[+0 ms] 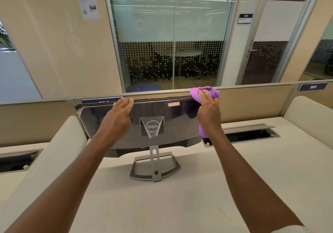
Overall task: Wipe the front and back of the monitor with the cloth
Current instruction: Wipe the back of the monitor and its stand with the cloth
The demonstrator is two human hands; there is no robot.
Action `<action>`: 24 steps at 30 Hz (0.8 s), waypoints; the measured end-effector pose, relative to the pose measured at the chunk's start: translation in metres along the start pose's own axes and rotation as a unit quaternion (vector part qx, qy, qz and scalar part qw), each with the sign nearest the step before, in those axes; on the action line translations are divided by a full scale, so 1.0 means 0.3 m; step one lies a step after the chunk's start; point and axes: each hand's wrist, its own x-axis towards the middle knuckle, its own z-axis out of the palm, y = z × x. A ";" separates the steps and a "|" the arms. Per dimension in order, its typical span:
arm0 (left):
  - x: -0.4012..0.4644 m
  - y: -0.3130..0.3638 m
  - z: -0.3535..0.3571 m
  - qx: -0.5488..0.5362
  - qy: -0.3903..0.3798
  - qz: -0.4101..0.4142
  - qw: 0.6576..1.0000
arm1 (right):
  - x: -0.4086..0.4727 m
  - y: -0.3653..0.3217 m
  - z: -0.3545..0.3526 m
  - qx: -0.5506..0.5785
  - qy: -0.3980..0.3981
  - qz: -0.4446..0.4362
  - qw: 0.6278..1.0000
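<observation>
My left hand (120,113) lies on the monitor's top edge, left of its middle, palm down and fingers fairly straight, their tips hooked just over the far side; it holds nothing but steadies the panel. My right hand (209,110) is at the top right corner, fingers spread and pressing the purple cloth (204,93) against the casing. The cloth bunches above my fingertips, rising over the top edge, and a tail of it hangs out below my wrist down the right side of the panel.

The monitor (162,113) stands with its glossy dark back toward me, between my two arms, tilted so the top leans away. A triangular mount with the maker's logo (152,126) sits in the middle of the back, between my hands and lower than both. A small red-bordered sticker (173,104) is near the top edge, closer to my right hand. The grey stand (155,166), an upright post on an open frame foot, rests on the pale worktop (180,205).

Right of the monitor a cable hatch (250,133) in the worktop lies open. Just behind the monitor runs a low beige divider panel (252,101) with a numbered tag (312,86), and beyond it a glass-walled room (171,43).
</observation>
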 end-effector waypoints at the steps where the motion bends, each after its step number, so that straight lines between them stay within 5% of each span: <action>1: 0.001 0.001 0.002 -0.001 0.000 0.000 1.000 | 0.007 0.019 -0.011 0.001 0.006 0.006 1.000; 9: 0.004 0.002 0.002 0.002 -0.001 -0.006 1.000 | 0.075 0.042 -0.040 0.143 0.044 0.170 0.974; 16: -0.013 -0.017 0.039 0.012 -0.024 -0.013 1.000 | -0.003 0.128 0.073 0.404 0.033 0.335 0.850; 24: -0.019 0.010 0.038 0.008 0.037 -0.003 0.999 | -0.135 0.223 0.188 0.381 -0.017 0.398 0.834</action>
